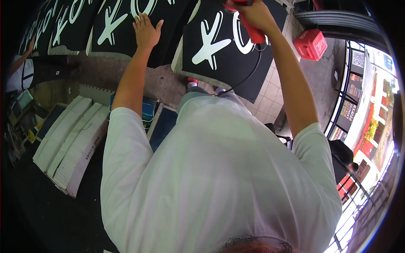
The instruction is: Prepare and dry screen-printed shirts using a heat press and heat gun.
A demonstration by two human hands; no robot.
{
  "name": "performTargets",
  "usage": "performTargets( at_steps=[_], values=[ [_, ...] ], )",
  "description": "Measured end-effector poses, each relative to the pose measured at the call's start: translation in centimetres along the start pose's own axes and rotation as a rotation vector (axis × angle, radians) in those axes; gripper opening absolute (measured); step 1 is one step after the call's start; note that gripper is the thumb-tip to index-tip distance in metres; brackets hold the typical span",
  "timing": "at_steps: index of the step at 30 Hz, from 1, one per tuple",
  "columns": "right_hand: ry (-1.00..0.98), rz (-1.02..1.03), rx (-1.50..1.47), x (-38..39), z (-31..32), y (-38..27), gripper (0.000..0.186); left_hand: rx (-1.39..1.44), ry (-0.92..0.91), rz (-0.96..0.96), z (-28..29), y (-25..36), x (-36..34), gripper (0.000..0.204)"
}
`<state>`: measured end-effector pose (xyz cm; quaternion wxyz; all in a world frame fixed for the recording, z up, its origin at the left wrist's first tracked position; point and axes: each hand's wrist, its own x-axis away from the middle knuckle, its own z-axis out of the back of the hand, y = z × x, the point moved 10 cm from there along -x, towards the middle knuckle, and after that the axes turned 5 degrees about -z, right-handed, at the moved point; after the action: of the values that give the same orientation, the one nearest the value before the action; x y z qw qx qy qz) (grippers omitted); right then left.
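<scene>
My left hand point(147, 33) lies flat, fingers spread, on a black printed panel point(164, 50) with bold white brush lettering. The hand holds nothing. My right hand point(255, 17) is wrapped round the handle of a red corded power tool point(252, 31), shaped like a heat gun. Its upper end is cut off by the top of the view. From the handle's bottom a black cord point(253, 69) runs back toward my body. Below the tool is another black printed panel point(236, 76) with similar white lettering. More such panels point(69, 29) lie in a row to the left.
Another person's arm point(26, 55) reaches over the panels at far left. Long white cardboard boxes point(71, 143) stand at left, near a blue crate point(148, 109). A red cooler box point(311, 44) sits on the floor at right. Tiled floor point(270, 95) shows beside the panel.
</scene>
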<state>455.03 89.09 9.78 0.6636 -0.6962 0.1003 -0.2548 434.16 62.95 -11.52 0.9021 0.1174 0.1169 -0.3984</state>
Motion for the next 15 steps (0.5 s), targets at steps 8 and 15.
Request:
performTargets(
  at_steps=[8, 15],
  values=[
    [0.078, -0.240, 0.195, -0.1, 3.1, 1.6, 0.052, 0.051, -0.031, 0.051, -1.5, 2.2, -1.6, 0.095],
    [0.058, -0.193, 0.269, 1.5, 2.0, 1.3, 0.051, 0.002, -0.063, 0.092, -0.6, -0.4, -0.2, 0.094]
  ],
)
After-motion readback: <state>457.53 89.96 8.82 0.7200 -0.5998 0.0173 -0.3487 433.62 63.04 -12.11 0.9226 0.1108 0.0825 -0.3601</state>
